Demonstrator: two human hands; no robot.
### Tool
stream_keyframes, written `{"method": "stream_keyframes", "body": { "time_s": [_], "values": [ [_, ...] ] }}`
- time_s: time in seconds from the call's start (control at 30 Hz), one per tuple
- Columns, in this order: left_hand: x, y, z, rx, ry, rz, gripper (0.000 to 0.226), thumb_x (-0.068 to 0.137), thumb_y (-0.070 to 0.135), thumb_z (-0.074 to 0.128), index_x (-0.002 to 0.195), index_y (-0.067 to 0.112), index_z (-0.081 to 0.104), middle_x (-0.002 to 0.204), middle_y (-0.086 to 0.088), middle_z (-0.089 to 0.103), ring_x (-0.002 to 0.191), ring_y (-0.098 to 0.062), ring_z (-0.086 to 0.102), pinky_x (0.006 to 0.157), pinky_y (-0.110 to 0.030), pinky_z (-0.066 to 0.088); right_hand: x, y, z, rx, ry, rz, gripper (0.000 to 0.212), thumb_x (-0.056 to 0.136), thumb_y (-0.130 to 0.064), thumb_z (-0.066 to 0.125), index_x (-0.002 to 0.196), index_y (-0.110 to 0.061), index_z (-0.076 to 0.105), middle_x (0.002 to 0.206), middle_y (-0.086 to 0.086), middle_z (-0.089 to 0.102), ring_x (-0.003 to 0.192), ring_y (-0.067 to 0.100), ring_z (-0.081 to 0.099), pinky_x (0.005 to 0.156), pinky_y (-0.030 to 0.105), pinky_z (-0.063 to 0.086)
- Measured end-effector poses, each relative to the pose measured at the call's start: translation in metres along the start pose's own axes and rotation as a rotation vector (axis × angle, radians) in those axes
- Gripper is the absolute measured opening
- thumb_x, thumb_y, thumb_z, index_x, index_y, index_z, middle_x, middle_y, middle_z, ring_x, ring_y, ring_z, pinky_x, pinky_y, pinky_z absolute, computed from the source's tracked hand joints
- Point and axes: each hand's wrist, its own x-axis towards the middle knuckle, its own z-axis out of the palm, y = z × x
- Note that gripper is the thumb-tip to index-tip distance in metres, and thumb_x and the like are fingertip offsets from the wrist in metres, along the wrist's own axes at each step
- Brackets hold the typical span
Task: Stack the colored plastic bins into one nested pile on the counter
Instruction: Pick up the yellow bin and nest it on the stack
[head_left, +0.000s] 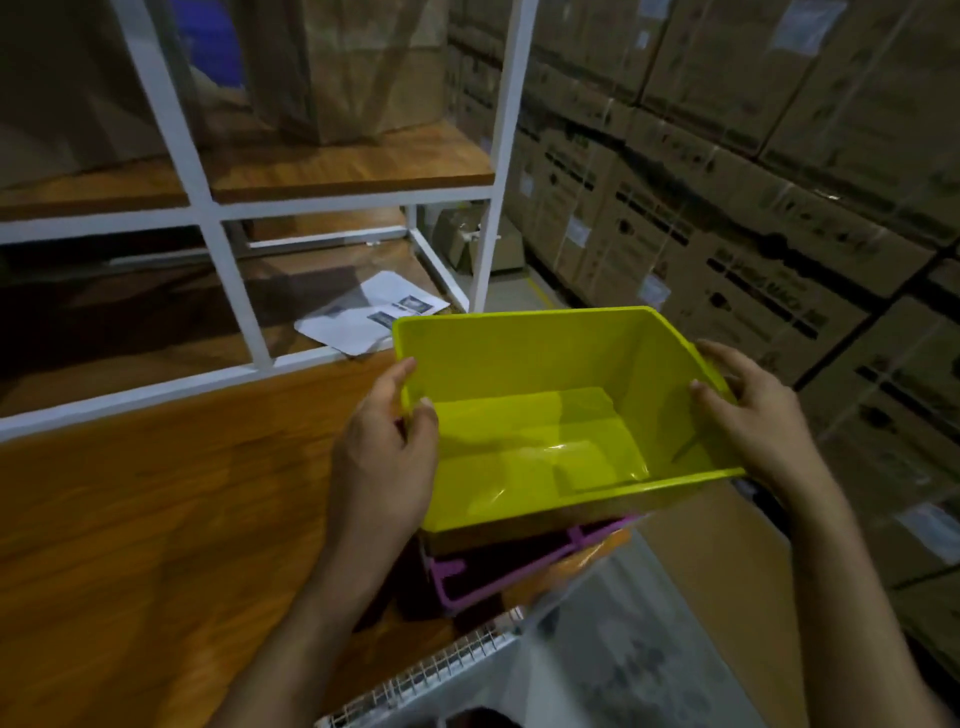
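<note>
A yellow-green plastic bin (540, 415), empty and open side up, is held over the right end of the wooden counter (156, 493). My left hand (384, 457) grips its left wall, thumb inside the rim. Its right wall is held by my right hand (753, 421). Under the bin sits a pink bin (498, 577), mostly hidden, with an orange edge (587, 561) showing beside it. I cannot tell whether the yellow-green bin rests in the pink one or hangs just above it.
A white metal shelf frame (228, 280) rises behind the counter, with printed papers (374, 317) on its lower wooden board. Stacked cardboard boxes (753, 208) fill the right side. A white wire basket edge (441, 670) lies at the bottom.
</note>
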Motion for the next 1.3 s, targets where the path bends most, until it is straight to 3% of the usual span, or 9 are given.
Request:
{"method": "stream_keyframes", "body": {
  "time_s": [0.1, 0.2, 0.27, 0.4, 0.63, 0.77, 1.0, 1.13, 1.3],
  "values": [
    [-0.005, 0.0, 0.01, 0.002, 0.073, -0.044, 0.048, 0.107, 0.021, 0.061, 0.155, 0.028, 0.057, 0.135, 0.008, 0.068, 0.121, -0.006, 0.061, 0.097, -0.03, 0.051, 0.015, 0.015, 0.0, 0.031, -0.042, -0.066, 0.05, 0.103, -0.027, 0.066, 0.151, -0.035, 0.056, 0.141, 0.005, 0.07, 0.123, 0.031, 0.068, 0.1, 0.052, 0.057],
    [-0.014, -0.005, 0.014, 0.114, 0.118, -0.055, 0.05, 0.106, 0.022, 0.061, 0.153, 0.036, 0.056, 0.084, 0.023, 0.056, 0.058, -0.003, 0.053, 0.056, -0.043, 0.047, 0.026, 0.021, 0.004, 0.069, -0.059, -0.101, 0.051, 0.102, -0.03, 0.063, 0.152, -0.035, 0.055, 0.131, 0.006, 0.074, 0.117, 0.032, 0.07, 0.096, 0.05, 0.058],
    [-0.02, -0.012, 0.016, 0.162, 0.136, -0.05, 0.05, 0.106, 0.024, 0.06, 0.154, 0.039, 0.055, 0.076, 0.025, 0.047, 0.042, -0.013, 0.045, 0.046, -0.048, 0.039, 0.029, 0.023, 0.012, 0.082, -0.09, -0.103, 0.051, 0.106, -0.025, 0.062, 0.156, -0.031, 0.052, 0.126, 0.009, 0.073, 0.115, 0.034, 0.069, 0.092, 0.044, 0.055],
    [-0.033, -0.002, 0.02, 0.247, 0.193, -0.041, 0.05, 0.106, 0.019, 0.06, 0.153, 0.034, 0.057, 0.055, 0.011, 0.051, 0.043, -0.01, 0.053, 0.039, -0.022, 0.032, 0.026, 0.027, 0.022, 0.103, -0.089, -0.12, 0.056, 0.107, -0.021, 0.06, 0.161, -0.03, 0.047, 0.128, 0.018, 0.073, 0.098, 0.032, 0.067, 0.079, 0.036, 0.047],
    [-0.047, -0.006, 0.03, 0.268, 0.202, -0.128, 0.049, 0.106, 0.02, 0.059, 0.153, 0.034, 0.057, 0.068, 0.015, 0.054, 0.051, -0.012, 0.058, 0.045, -0.031, 0.038, 0.025, 0.035, 0.022, 0.07, -0.137, -0.119, 0.053, 0.108, -0.022, 0.059, 0.159, -0.027, 0.05, 0.151, 0.015, 0.063, 0.132, 0.037, 0.06, 0.101, 0.042, 0.049],
    [-0.052, -0.015, 0.038, 0.341, 0.2, -0.112, 0.049, 0.107, 0.019, 0.057, 0.155, 0.029, 0.056, 0.054, 0.008, 0.049, 0.043, -0.01, 0.046, 0.043, -0.023, 0.028, 0.028, 0.047, 0.04, 0.047, -0.18, -0.147, 0.052, 0.108, -0.025, 0.059, 0.159, -0.026, 0.047, 0.135, 0.023, 0.069, 0.12, 0.042, 0.065, 0.085, 0.04, 0.047],
    [-0.056, -0.059, 0.053, 0.537, 0.137, -0.107, 0.062, 0.107, 0.027, 0.055, 0.166, 0.028, 0.038, 0.082, 0.0, 0.067, 0.065, -0.016, 0.059, 0.053, -0.039, 0.046, 0.028, 0.075, 0.081, -0.03, -0.158, -0.214, 0.055, 0.105, -0.014, 0.062, 0.159, -0.014, 0.049, 0.116, 0.032, 0.073, 0.097, 0.049, 0.069, 0.072, 0.044, 0.045],
    [-0.055, -0.067, 0.052, 0.548, 0.081, -0.146, 0.063, 0.108, 0.032, 0.054, 0.168, 0.027, 0.035, 0.105, -0.008, 0.077, 0.087, -0.029, 0.073, 0.062, -0.036, 0.047, 0.029, 0.088, 0.094, -0.052, -0.159, -0.231, 0.056, 0.106, -0.015, 0.06, 0.16, -0.01, 0.047, 0.134, 0.033, 0.067, 0.113, 0.052, 0.066, 0.088, 0.054, 0.052],
    [-0.065, -0.057, 0.025, 0.563, 0.088, -0.124, 0.051, 0.111, 0.042, 0.051, 0.16, 0.028, 0.05, 0.15, 0.0, 0.066, 0.131, -0.024, 0.065, 0.089, -0.033, 0.052, 0.018, 0.057, 0.101, -0.025, 0.011, -0.367, 0.07, 0.104, -0.042, 0.059, 0.157, 0.0, 0.041, 0.149, 0.03, 0.052, 0.141, 0.044, 0.044, 0.118, 0.057, 0.037]
  ]
}}
